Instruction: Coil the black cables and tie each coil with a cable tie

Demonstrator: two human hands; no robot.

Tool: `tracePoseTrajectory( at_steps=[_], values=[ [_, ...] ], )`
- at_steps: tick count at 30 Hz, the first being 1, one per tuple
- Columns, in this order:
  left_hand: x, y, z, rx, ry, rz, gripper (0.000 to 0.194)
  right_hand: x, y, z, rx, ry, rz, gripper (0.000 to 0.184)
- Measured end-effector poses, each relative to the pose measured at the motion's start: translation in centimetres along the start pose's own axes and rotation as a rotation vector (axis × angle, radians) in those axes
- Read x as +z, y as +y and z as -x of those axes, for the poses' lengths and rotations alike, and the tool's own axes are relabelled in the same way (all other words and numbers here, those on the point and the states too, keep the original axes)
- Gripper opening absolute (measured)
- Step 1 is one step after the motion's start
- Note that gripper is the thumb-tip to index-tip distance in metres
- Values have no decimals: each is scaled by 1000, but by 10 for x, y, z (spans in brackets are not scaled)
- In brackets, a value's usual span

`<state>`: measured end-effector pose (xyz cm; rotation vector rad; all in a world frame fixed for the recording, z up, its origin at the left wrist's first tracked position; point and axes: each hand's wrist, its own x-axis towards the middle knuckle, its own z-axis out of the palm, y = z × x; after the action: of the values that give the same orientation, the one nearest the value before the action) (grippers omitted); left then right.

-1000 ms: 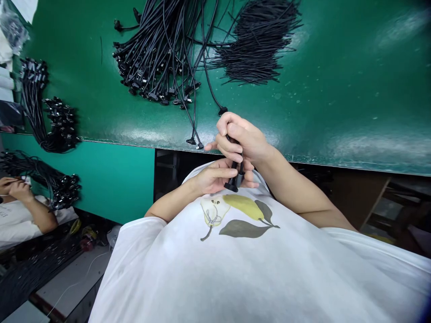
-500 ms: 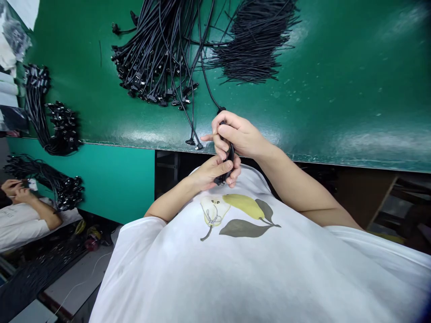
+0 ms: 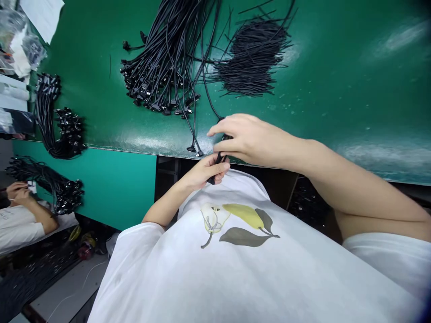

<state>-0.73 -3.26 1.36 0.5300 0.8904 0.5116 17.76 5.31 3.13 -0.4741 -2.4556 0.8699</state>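
Observation:
My left hand (image 3: 206,172), at the table's front edge before my shirt, is closed round black cables (image 3: 219,158), with dark ends sticking out below its fingers. Just above it is my right hand (image 3: 244,139), its fingers stretched to the left and spread apart. Part of the black cabling shows between them. A single black cable (image 3: 208,94) runs from there up to the large bunch of cables (image 3: 161,76), whose plugs fan out toward me. Two loose cable ends with plugs (image 3: 195,150) lie beside my hands, at the edge.
A pile of short black cable pieces (image 3: 252,58) lies on the green table (image 3: 336,89). Tied cable bundles (image 3: 49,116) sit at the left. Another person's hands (image 3: 20,193) work beside a cable bundle (image 3: 47,179). Paper (image 3: 42,15) and plastic bags (image 3: 33,49) occupy the far left corner.
My right hand has opened from its grip on the cable and its fingers have spread. Its forearm has swung further right. My left hand stays closed on the cables. The view has shifted slightly.

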Motion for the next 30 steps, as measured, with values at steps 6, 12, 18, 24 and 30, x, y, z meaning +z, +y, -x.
tracePoseTrajectory(
  at_steps=[6,12,18,24,30],
  values=[
    [-2,3,5,-151,-195,249,71,4,8,-2,-96,52,-189,27],
    [10,5,11,-291,-285,381,67,11,12,-2,-81,52,-470,22],
    [13,1,12,-263,-381,390,68,7,12,-1,-94,6,-563,23],
    [7,4,15,-278,-425,265,52,-3,0,-1,-93,-152,-266,28],
    [2,5,16,-332,-482,188,48,-4,-16,10,-200,-111,212,37]
  ],
)
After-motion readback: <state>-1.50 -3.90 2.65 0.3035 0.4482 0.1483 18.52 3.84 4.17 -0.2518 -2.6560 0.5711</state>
